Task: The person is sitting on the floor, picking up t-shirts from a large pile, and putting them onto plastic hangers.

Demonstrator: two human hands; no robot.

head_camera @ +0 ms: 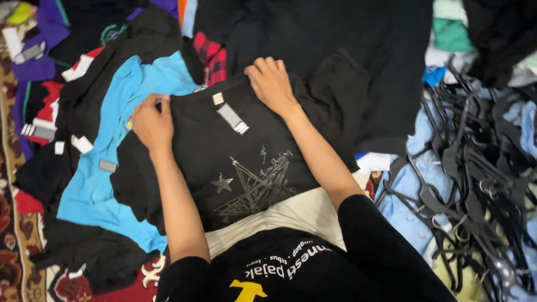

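A black t-shirt (235, 162) with a silver star print lies spread in front of me, its neck pointing away, with a paper tag (232, 118) hanging at the collar. My left hand (151, 124) grips the shirt's left shoulder edge, fingers curled over the fabric. My right hand (271, 83) presses on the right shoulder, fingers bent around the edge. Under the shirt's hem a beige cloth (291, 215) shows on my lap.
A light blue shirt (112, 168) and more black, red and purple garments lie piled at left on a patterned carpet (14, 246). A large black garment (335, 50) lies beyond. Several black hangers (475, 179) are heaped at right on pale blue clothes.
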